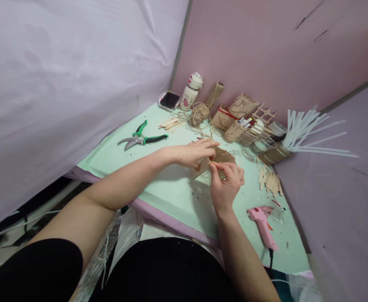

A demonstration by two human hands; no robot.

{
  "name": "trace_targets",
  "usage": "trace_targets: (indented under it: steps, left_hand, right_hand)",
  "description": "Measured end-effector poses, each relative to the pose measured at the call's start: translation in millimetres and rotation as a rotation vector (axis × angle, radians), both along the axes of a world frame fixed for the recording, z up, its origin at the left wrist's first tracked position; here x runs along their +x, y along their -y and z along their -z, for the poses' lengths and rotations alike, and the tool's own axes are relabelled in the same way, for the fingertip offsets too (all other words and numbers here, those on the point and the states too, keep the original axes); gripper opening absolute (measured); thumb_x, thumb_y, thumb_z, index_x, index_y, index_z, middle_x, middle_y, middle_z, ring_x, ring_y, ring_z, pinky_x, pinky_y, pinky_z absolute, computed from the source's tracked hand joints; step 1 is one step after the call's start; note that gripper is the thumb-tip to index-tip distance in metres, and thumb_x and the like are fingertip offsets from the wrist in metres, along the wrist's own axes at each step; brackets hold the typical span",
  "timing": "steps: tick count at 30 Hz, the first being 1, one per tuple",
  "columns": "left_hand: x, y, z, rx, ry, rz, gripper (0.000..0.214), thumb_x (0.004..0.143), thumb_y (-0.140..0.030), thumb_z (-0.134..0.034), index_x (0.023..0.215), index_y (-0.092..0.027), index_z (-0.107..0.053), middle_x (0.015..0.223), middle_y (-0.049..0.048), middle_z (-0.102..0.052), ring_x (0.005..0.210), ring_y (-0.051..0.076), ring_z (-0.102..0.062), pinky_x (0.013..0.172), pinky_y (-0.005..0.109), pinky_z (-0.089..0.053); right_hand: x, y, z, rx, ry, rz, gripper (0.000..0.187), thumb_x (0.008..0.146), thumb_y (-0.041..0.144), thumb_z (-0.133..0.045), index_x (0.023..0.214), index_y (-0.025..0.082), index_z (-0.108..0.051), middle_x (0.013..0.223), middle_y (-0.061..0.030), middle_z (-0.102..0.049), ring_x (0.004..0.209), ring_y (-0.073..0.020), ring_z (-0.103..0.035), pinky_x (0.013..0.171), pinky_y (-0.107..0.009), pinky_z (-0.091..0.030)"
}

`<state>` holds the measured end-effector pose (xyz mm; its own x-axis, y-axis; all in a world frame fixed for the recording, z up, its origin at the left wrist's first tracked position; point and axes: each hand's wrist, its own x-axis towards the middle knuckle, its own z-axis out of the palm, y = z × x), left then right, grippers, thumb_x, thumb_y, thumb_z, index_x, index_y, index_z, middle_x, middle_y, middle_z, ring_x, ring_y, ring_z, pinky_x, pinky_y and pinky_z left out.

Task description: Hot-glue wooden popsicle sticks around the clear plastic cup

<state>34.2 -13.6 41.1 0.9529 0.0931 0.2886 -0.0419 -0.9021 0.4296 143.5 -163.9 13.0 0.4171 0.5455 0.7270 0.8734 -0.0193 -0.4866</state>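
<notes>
A small panel of wooden craft sticks lies on the pale green table, partly over a clear plastic piece. My left hand rests curled on the panel's left side and holds it down. My right hand is just in front of the panel, thumb and forefinger pinched on its near edge or on a thin stick there. What is between the fingertips is too small to make out.
Green-handled pruning shears lie to the left. A pink glue gun lies at the right front, loose sticks beside it. At the back stand a phone, a white bottle, twine, woven holders and white glue sticks.
</notes>
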Motion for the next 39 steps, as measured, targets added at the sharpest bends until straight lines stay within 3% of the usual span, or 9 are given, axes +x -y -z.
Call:
trace_targets:
  steps: [8,19,22,25,28,31,34,39]
  left_hand:
    - [1.0,0.2,1.7,-0.174,-0.045,0.057,0.042,0.067,-0.002,-0.059,0.105,-0.017,-0.051,0.164,0.0165,-0.015,0.152,0.029,-0.018,0.115,0.042,-0.033]
    - [0.6,1.8,-0.4,-0.175,-0.046,0.057,0.042,0.068,-0.001,-0.06,0.106,-0.017,-0.052,0.164,0.0162,-0.015,0.153,0.029,-0.016,0.114,0.042,-0.035]
    - [0.1,2.0,3.1,-0.175,-0.029,0.044,0.055,0.068,-0.002,-0.061,0.119,-0.019,-0.05,0.166,0.0148,-0.011,0.152,0.03,-0.02,0.113,0.042,-0.036]
    - [-0.7,1.2,6.8,-0.199,0.002,0.002,0.088,0.067,-0.006,-0.064,0.145,-0.026,-0.031,0.166,0.0141,-0.006,0.151,0.029,-0.023,0.115,0.041,-0.033]
    - [-0.8,-5.5,12.5,-0.237,0.059,0.005,0.11,0.064,-0.012,-0.069,0.155,-0.024,-0.008,0.165,0.0157,-0.011,0.153,0.028,-0.017,0.121,0.04,-0.025]
    - [0.7,-17.0,21.5,-0.339,0.022,0.025,0.118,0.061,-0.021,-0.075,0.156,-0.02,-0.004,0.163,0.018,-0.02,0.151,0.029,-0.023,0.119,0.04,-0.027]
    - [4.8,-25.3,31.5,-0.463,-0.032,0.075,0.119,0.057,-0.026,-0.079,0.154,-0.021,-0.011,0.154,0.0165,-0.038,0.143,0.028,-0.038,0.114,0.039,-0.036]
    - [16.2,-25.1,41.6,-0.645,-0.087,0.145,0.097,0.055,-0.026,-0.082,0.139,-0.017,-0.034,0.134,0.0133,-0.057,0.126,0.029,-0.055,0.101,0.039,-0.047]
  right_hand:
    - [1.1,-2.1,7.6,0.044,0.004,0.012,0.034,0.092,0.05,-0.059,0.078,0.023,-0.072,0.081,-0.0044,-0.068,0.091,-0.0231,-0.055,0.089,-0.043,-0.035]
    - [0.5,-3.8,9.1,0.087,0.027,0.005,0.032,0.093,0.047,-0.058,0.077,0.023,-0.07,0.08,-0.004,-0.069,0.091,-0.0229,-0.054,0.089,-0.041,-0.036]
    - [1.4,-3.7,10.1,0.098,0.041,0.006,0.03,0.093,0.047,-0.059,0.078,0.023,-0.071,0.082,-0.004,-0.07,0.092,-0.0231,-0.054,0.09,-0.042,-0.036]
    - [2.3,-3.2,12.1,0.137,0.067,0.001,0.026,0.091,0.045,-0.062,0.081,0.023,-0.072,0.084,-0.0042,-0.071,0.093,-0.0233,-0.055,0.091,-0.044,-0.036]
    - [2.5,-1.9,14.0,0.124,0.093,0.007,0.024,0.092,0.044,-0.062,0.088,0.025,-0.074,0.089,-0.0044,-0.073,0.096,-0.0238,-0.056,0.094,-0.045,-0.035]
    - [2.6,-0.3,14.7,0.103,0.115,0.016,0.023,0.093,0.044,-0.06,0.095,0.026,-0.074,0.094,-0.0045,-0.074,0.1,-0.0245,-0.055,0.097,-0.047,-0.033]
    - [3.7,1.8,13.9,0.103,0.123,0.025,0.025,0.093,0.044,-0.059,0.103,0.026,-0.072,0.103,-0.0062,-0.073,0.105,-0.0258,-0.055,0.099,-0.048,-0.034]
    - [8.7,10.7,14.6,0.173,0.115,0.023,0.022,0.091,0.04,-0.061,0.104,0.023,-0.067,0.107,-0.0082,-0.069,0.106,-0.0249,-0.058,0.097,-0.045,-0.039]
